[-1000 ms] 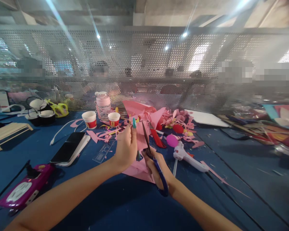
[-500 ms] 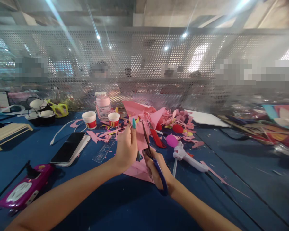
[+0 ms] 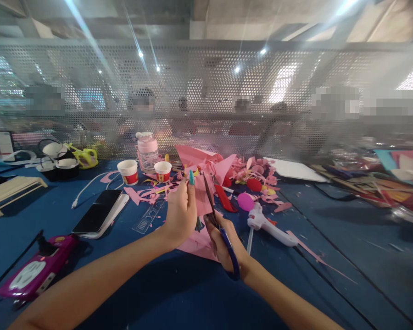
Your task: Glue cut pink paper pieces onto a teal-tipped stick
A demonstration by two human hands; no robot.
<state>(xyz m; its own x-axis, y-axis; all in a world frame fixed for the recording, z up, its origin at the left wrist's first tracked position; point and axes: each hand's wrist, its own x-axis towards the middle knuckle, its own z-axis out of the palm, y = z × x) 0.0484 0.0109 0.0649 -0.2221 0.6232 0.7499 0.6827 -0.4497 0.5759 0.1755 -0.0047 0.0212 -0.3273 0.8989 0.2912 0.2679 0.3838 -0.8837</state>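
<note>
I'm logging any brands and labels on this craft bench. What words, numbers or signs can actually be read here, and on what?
No text can be read in this view.
Two paper cups: red band with marks, too small to read.
Clear ruler: printed marks, too blurred to read.
Purple device: white panel, nothing legible.
Scissors in the right hand, pink paper in the left hand: no print visible.

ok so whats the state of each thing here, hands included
left hand: closed on pink paper, held up
right hand: gripping scissors
scissors: blades up at the paper
phone: screen dark, lying flat
paper cups: upright
glue gun: lying on table
</note>
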